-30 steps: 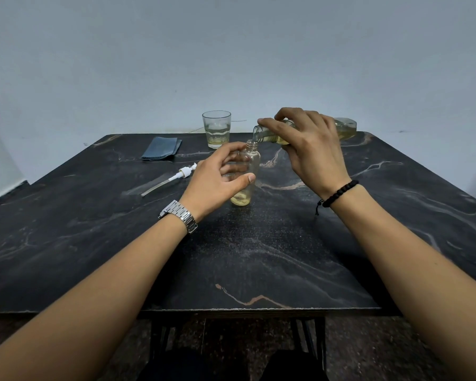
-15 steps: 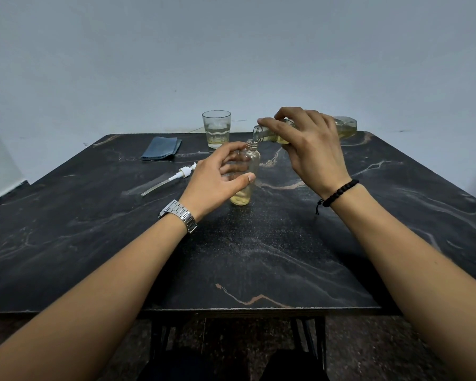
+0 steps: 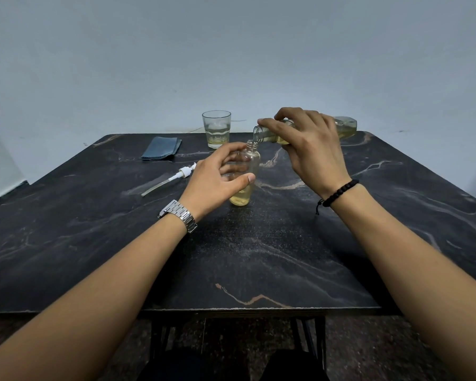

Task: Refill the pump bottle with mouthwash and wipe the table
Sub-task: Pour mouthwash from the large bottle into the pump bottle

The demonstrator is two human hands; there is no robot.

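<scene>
- Pouring unchanged over the last second: right hand [image 3: 311, 149] keeps the mouthwash bottle [image 3: 346, 127] tipped, mouth over the pump bottle [image 3: 248, 171] neck.
- Left hand [image 3: 217, 180] stays wrapped round the pump bottle, upright mid-bench; fill low, judged far from full.
- Pump [image 3: 182, 173] at 9 o'clock, cloth [image 3: 161, 151] at 10 o'clock, both untouched.

I see a table [image 3: 259, 257] with a dark marble-look top, pale and rust veins running through it. Behind the table a plain grey-blue wall [image 3: 231, 50] fills the upper view, evenly and softly lit. Below the table's near edge I can make out black metal legs [image 3: 320, 342] and a dark speckled floor [image 3: 382, 353].
</scene>
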